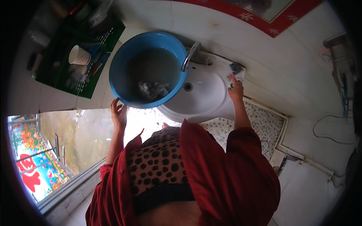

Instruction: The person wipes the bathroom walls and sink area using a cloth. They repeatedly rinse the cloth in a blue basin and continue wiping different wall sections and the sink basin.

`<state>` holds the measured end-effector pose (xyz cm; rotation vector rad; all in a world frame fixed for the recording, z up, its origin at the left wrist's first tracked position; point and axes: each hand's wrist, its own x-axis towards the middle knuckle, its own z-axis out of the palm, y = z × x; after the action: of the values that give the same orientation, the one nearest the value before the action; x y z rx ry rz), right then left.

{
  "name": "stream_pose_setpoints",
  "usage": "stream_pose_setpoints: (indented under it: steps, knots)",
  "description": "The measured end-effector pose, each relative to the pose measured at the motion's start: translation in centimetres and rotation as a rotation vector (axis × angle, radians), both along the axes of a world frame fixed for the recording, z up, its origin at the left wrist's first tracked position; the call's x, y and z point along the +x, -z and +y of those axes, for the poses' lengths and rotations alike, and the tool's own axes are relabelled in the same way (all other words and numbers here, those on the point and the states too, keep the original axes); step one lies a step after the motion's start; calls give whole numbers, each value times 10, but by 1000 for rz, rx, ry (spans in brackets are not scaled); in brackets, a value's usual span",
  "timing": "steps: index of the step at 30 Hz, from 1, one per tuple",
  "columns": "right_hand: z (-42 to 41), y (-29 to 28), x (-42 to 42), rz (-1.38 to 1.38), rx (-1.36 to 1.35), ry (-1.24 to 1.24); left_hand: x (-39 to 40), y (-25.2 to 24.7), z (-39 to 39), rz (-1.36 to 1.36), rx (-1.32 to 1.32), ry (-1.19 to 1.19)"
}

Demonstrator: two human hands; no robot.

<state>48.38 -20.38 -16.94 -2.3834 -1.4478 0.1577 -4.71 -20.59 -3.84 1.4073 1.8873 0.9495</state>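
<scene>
A large blue plastic basin [116, 67] stands over the left side of the white washbasin [205, 96]. Cloudy grey water [154, 66] fills part of it, and a wet grey cloth [152, 89] lies at its near side. My left hand [118, 114] is at the basin's lower left rim, fingers apart; the fingertips are at or very close to the rim. Over the washbasin's right ledge, my right hand [236, 90] reaches with its thumb and fingers spread. Beside its fingertips is a red flower-like mark [232, 76], with a small green round spot between thumb and fingers.
A chrome faucet [191, 55] arches over the blue basin's right rim. A dark crumpled item [236, 68] sits on the ledge's back corner. At left, a green plastic crate [93, 84] holds a paper cup [79, 55] and toiletries. Pipes [308, 161] run along the right wall.
</scene>
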Motion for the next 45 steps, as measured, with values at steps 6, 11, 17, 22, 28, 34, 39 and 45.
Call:
stream_pose_setpoints:
  steps: [6,11,17,22,28,34,39,45]
  knots:
    - [15,10,-48,557,206,-151,36,-30,-5,15,157,0]
    - [16,-148,-164,896,502,-584,122,-79,7,-464,-272,368]
    - [26,-199,-194,597,626,-1118,162,-64,24,-960,-386,416]
    - [95,-87,-48,200,741,-283,107,-60,19,-441,-262,160]
    - [78,24,45,-78,126,-205,43,-47,-2,-506,-357,-192]
    - [81,-34,-14,341,463,-67,23,-34,-12,-560,-350,-204]
    - [74,-178,-147,688,836,-514,22,-33,-5,-533,-470,-245]
    - [152,-154,-294,457,136,-790,13,-8,14,-596,-585,-248]
